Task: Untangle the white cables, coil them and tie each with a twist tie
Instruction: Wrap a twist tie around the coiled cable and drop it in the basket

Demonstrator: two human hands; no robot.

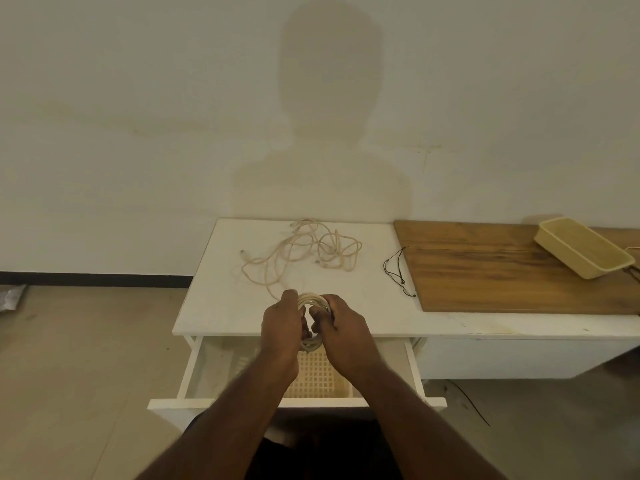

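A coiled white cable (311, 301) is held upright between both hands above the front edge of the white table (221, 306). My left hand (282, 323) grips the coil's left side and my right hand (341, 325) grips its right side, fingers curled through the loop. A strand runs from the coil back to a tangle of white cables (304, 252) lying loose at the table's rear. Thin black twist ties (398, 271) lie on the table to the right of the tangle.
An open white drawer (194, 368) under the table's front holds a beige mesh tray (318, 377). A wooden board (502, 268) lies at the right with a beige basket (585, 252) on it. A wall stands just behind.
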